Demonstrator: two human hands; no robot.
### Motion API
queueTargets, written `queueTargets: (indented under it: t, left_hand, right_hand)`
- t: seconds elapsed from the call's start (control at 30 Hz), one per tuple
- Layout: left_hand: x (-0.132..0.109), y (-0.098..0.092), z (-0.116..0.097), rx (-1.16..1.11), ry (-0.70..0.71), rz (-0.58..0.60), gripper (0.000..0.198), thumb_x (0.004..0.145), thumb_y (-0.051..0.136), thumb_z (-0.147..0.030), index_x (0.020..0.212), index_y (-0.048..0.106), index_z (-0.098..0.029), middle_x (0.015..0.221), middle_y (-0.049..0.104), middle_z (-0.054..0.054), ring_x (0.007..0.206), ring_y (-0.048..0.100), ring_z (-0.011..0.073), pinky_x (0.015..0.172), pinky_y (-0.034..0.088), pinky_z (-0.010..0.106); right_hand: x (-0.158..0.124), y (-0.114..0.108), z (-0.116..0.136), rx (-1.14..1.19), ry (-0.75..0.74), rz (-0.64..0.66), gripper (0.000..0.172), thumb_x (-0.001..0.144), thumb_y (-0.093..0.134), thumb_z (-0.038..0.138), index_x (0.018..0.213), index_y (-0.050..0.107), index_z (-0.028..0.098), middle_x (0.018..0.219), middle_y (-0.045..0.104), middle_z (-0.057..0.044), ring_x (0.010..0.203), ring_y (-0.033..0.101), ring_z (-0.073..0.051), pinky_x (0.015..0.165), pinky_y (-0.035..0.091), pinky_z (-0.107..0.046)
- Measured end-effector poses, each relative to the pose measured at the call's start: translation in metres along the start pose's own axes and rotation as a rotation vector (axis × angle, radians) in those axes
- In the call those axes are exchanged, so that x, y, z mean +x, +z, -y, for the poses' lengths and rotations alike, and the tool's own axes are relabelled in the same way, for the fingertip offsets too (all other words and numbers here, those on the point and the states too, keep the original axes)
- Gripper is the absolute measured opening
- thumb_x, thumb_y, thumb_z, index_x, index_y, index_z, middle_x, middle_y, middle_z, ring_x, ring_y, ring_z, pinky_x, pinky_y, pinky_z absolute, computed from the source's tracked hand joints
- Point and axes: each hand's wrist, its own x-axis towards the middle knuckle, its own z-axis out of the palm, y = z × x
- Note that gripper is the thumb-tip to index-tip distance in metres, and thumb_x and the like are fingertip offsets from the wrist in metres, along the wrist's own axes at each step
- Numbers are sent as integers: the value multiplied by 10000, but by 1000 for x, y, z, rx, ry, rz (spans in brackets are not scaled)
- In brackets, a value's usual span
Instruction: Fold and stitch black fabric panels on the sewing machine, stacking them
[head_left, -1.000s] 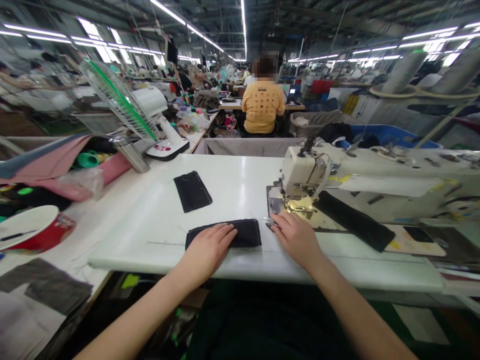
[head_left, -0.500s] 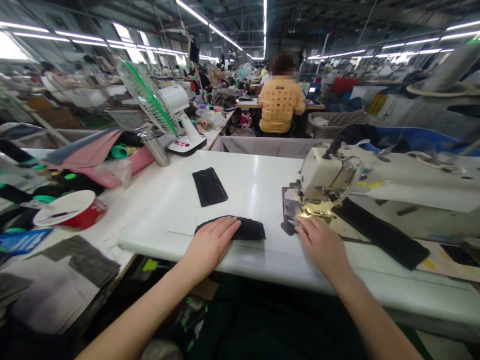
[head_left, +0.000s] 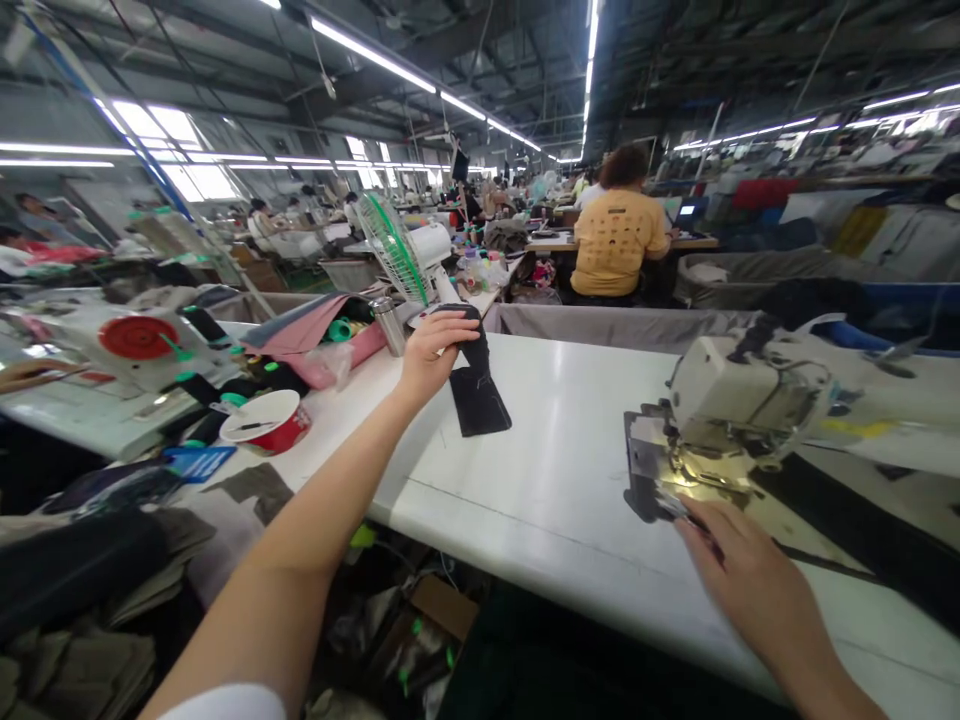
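Note:
My left hand [head_left: 433,348] reaches out over the table, its fingers closed on a black fabric piece [head_left: 474,342]. That piece hangs from the fingertips, just above or touching a second black fabric piece [head_left: 480,408] lying flat on the white tabletop. Close to the needle plate of the sewing machine [head_left: 712,395], my right hand [head_left: 750,570] is closed round a small pointed metal tool [head_left: 670,503]. Most of the tool is hidden in the fingers, so its exact kind is unclear. A long black strip [head_left: 832,510] lies beside the machine.
A steel flask [head_left: 388,325] and a green-edged fan [head_left: 397,245] stand at the table's far left. Nearer are a red and white bowl [head_left: 289,432], thread cones and stacked fabric. A person in a yellow shirt [head_left: 619,240] sits ahead, facing away.
My left hand has lifted the black fabric piece off the front of the table and carried it forward to the other piece. My right hand stays by the machine. The view has turned left.

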Motion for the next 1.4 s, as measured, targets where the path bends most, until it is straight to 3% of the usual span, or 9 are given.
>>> queueTargets:
  t: [0.13, 0.27, 0.43, 0.6, 0.73, 0.93, 1.1, 1.23, 1.4]
  left_hand:
    - [-28, 21, 29, -160, -210, 320, 364, 740, 497, -67, 902, 783, -223, 1306, 692, 37, 1377, 501, 246, 1175, 369, 525]
    - [-77, 25, 44, -89, -311, 620, 442, 663, 473, -46, 898, 797, -233, 1215, 735, 43, 1315, 564, 258, 1144, 403, 543]
    - [-93, 14, 13, 62, -276, 702, 473, 830, 482, -99, 1214, 723, -234, 1365, 646, 78, 1301, 560, 246, 1147, 406, 483]
    - [-79, 25, -28, 403, -234, 803, 335, 964, 539, -312, 1231, 705, -198, 1144, 695, 139, 1093, 641, 283, 972, 526, 433]
    - [-54, 25, -19, 418, -317, 750, 328, 1011, 433, -262, 1133, 718, -153, 1188, 701, 126, 1100, 661, 240, 1007, 514, 356]
    - [-15, 2, 3, 503, -347, 569, 428, 1040, 338, -253, 1374, 543, -82, 1396, 589, 194, 1289, 567, 278, 1120, 429, 443]
    - [-54, 16, -10, 457, -223, 755, 365, 994, 432, -189, 1294, 623, -113, 1334, 643, 185, 1225, 624, 260, 1066, 489, 427]
    - [-88, 21, -23, 400, -164, 858, 437, 998, 512, -385, 1350, 604, -143, 1415, 592, 165, 1306, 561, 264, 1116, 434, 415]
    - [-82, 18, -25, 385, -187, 921, 519, 995, 481, -518, 1458, 523, -287, 1415, 560, 138, 1278, 536, 300, 1065, 437, 465]
  right_hand:
    - [-1, 1, 0, -4, 25, -12, 427, 1075, 320, 472, 1176, 598, 164, 1056, 683, -87, 959, 669, -238, 836, 497, -361]
    - [0, 2, 2, -2, 30, -25, 420, 1073, 314, 479, 1160, 602, 187, 1050, 690, -69, 955, 677, -227, 830, 507, -350]
    - [2, 3, 2, -16, 46, -37, 419, 1065, 325, 490, 1151, 610, 196, 1056, 696, -71, 940, 687, -230, 809, 524, -354]
    - [-1, 5, 1, 14, 54, -23, 429, 1061, 330, 502, 1148, 613, 191, 1043, 697, -84, 936, 685, -239, 817, 524, -364]
    - [-3, 5, -1, 39, 78, 15, 439, 1063, 321, 504, 1168, 606, 188, 1065, 691, -89, 968, 676, -247, 842, 516, -375]
    - [-1, 2, 0, 59, 55, 2, 437, 1065, 325, 499, 1160, 606, 178, 1041, 687, -94, 947, 672, -245, 835, 506, -370]
    - [-1, 3, 0, 61, 50, -17, 406, 1067, 339, 473, 1158, 604, 179, 1044, 691, -92, 948, 675, -239, 839, 507, -364]
    - [-2, 4, 1, 69, 54, -13, 423, 1063, 336, 490, 1187, 601, 184, 1076, 693, -98, 974, 677, -248, 852, 509, -375]
    - [-1, 1, 0, 62, 76, -20, 420, 1047, 349, 497, 1163, 619, 198, 1054, 700, -94, 948, 685, -253, 840, 528, -382]
